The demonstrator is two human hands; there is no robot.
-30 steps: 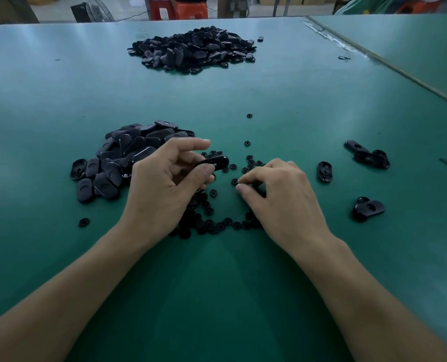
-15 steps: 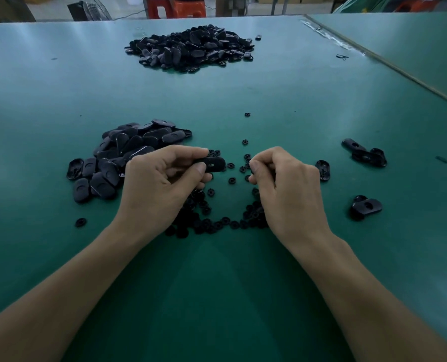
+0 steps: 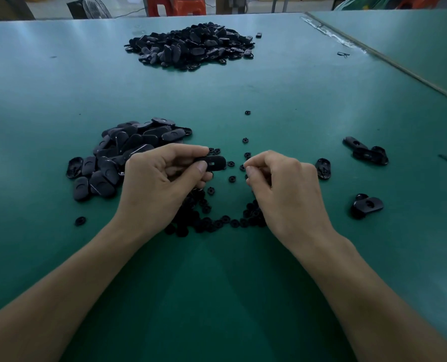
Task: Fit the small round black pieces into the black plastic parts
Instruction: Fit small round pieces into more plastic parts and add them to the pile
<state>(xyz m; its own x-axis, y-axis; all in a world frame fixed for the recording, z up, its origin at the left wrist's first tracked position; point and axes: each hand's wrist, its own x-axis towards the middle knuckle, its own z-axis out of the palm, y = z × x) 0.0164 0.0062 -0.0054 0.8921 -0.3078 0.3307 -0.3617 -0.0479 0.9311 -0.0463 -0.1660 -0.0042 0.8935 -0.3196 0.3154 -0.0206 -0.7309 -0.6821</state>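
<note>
Single head-worn wide-angle view. Looks forward and down from near edge of table (image 3: 60, 87). Close, mid-frame: left hand (image 3: 154, 184), right hand (image 3: 285, 189), reaching in from bottom corners. Far table edge, floor (image 3: 50, 11) along top.

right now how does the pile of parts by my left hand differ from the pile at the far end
The near pile sits right beside the left hand; the far pile lies far across the green table. The far pile looks to hold many more parts than the near pile. The near pile's left edge thins to single flat parts; the far pile is heaped throughout. Both are oblong black plastic parts on that table.
</note>
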